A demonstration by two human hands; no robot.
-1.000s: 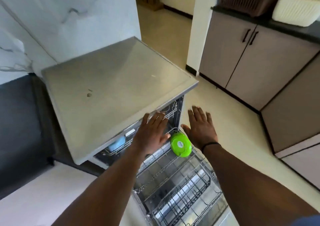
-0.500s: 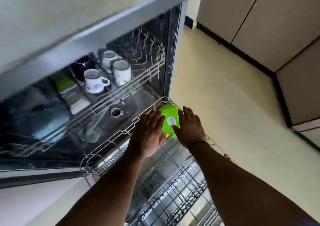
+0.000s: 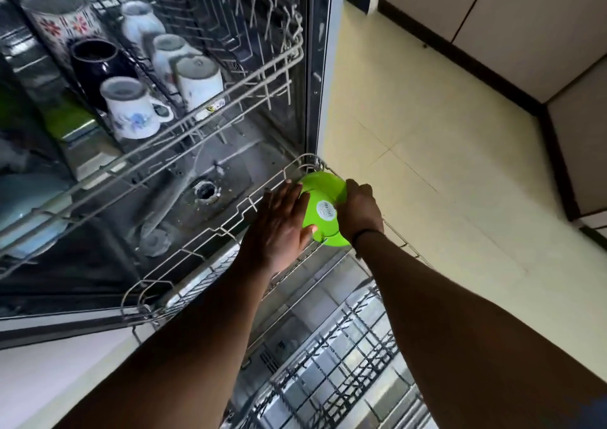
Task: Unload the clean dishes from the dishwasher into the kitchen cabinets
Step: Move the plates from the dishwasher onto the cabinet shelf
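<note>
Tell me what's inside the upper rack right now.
The upper rack holds several mugs: white floral ones, a dark one, and a patterned one. Its left end is too dark to tell.

upper rack (image 3: 230, 77) overhangs, lower rack's rim (image 3: 230, 228) fences, floor (image 3: 443, 152) side open

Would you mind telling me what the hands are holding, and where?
Both hands hold the green bowl: left hand on its left edge, right hand on its right edge.
</note>
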